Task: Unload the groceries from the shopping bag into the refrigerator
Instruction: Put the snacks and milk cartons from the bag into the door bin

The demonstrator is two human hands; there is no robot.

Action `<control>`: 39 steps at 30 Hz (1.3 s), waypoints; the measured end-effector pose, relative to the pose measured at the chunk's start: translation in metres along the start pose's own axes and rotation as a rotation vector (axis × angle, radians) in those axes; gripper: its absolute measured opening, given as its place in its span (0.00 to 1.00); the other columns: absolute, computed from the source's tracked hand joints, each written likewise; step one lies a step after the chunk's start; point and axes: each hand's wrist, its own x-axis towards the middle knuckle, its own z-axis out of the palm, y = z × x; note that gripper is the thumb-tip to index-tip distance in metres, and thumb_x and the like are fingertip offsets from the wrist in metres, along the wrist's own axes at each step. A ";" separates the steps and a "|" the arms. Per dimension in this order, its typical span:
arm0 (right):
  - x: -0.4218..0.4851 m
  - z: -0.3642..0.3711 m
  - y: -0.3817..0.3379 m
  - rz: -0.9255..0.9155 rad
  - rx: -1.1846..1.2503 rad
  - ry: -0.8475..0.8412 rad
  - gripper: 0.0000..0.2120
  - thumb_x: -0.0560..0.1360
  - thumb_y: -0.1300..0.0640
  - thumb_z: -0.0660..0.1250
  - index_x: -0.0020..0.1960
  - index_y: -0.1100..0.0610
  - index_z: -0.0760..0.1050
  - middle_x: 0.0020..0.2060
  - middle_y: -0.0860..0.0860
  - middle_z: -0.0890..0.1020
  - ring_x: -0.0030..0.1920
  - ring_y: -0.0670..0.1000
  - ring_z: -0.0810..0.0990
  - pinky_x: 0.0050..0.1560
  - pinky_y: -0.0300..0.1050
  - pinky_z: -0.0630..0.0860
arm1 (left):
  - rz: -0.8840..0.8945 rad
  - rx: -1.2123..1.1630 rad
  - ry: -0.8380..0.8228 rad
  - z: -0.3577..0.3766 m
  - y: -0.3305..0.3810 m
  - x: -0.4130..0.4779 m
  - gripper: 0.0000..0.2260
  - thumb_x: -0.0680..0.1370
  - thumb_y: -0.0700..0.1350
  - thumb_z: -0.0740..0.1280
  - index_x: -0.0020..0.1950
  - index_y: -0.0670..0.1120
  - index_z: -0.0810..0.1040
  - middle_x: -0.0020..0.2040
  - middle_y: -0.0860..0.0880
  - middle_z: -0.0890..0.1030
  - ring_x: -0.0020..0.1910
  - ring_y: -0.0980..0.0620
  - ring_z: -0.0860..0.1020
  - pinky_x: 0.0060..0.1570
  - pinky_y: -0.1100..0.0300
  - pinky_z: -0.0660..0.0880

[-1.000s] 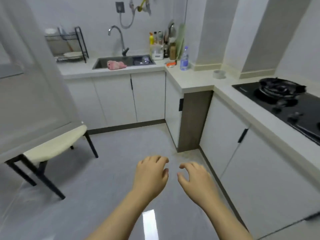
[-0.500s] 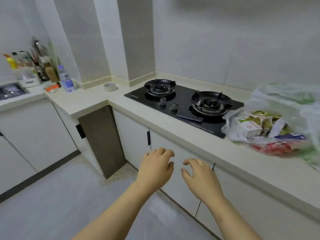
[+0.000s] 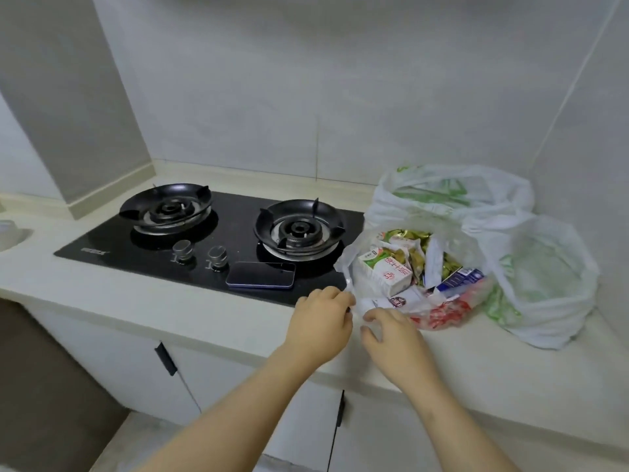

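Observation:
A white plastic shopping bag (image 3: 452,199) with green print lies on the counter (image 3: 170,301) right of the stove, its mouth facing me. Inside it I see a white and green milk carton (image 3: 384,270), green-gold packets (image 3: 412,241), a blue pack (image 3: 459,277) and a red-printed packet (image 3: 446,313). My left hand (image 3: 320,323) pinches the bag's near left rim with curled fingers. Just to its right, my right hand (image 3: 391,332) hovers at the bag's mouth with fingers loosely arched and nothing held. No refrigerator is in view.
A black two-burner gas hob (image 3: 218,233) fills the counter to the left, and a dark phone (image 3: 260,274) lies on its front edge close to my left hand. White cupboard doors (image 3: 129,362) run below. Walls close the corner behind and right of the bag.
My view swung right from the sink corner and floor to the stove and bag. Both hands rose from in front of the cupboards to the bag's mouth, and the left took its rim.

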 end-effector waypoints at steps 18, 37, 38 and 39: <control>0.090 -0.014 0.101 0.154 -0.052 0.362 0.10 0.65 0.65 0.74 0.46 0.58 0.81 0.44 0.55 0.82 0.48 0.61 0.77 0.50 0.53 0.73 | 0.088 -0.021 -0.225 0.070 0.019 0.117 0.14 0.79 0.47 0.57 0.63 0.50 0.73 0.58 0.49 0.74 0.58 0.47 0.72 0.53 0.54 0.72; 0.122 -0.017 0.130 0.199 -0.316 -0.007 0.23 0.78 0.47 0.55 0.73 0.44 0.58 0.77 0.52 0.47 0.76 0.52 0.41 0.73 0.47 0.43 | -0.100 0.129 -0.357 0.098 0.027 0.124 0.22 0.77 0.61 0.59 0.68 0.53 0.68 0.62 0.50 0.69 0.63 0.49 0.66 0.60 0.56 0.66; 0.122 -0.018 0.129 0.201 -0.312 -0.009 0.23 0.78 0.46 0.55 0.73 0.43 0.59 0.77 0.51 0.46 0.76 0.52 0.41 0.73 0.47 0.43 | -0.099 0.124 -0.354 0.098 0.027 0.125 0.22 0.77 0.61 0.60 0.68 0.53 0.68 0.62 0.50 0.69 0.63 0.49 0.66 0.60 0.56 0.66; 0.121 -0.018 0.128 0.204 -0.311 -0.022 0.23 0.78 0.46 0.55 0.72 0.43 0.60 0.77 0.51 0.46 0.76 0.52 0.41 0.74 0.47 0.42 | -0.099 0.117 -0.352 0.098 0.027 0.125 0.22 0.77 0.60 0.60 0.68 0.53 0.68 0.62 0.51 0.69 0.64 0.49 0.66 0.60 0.57 0.66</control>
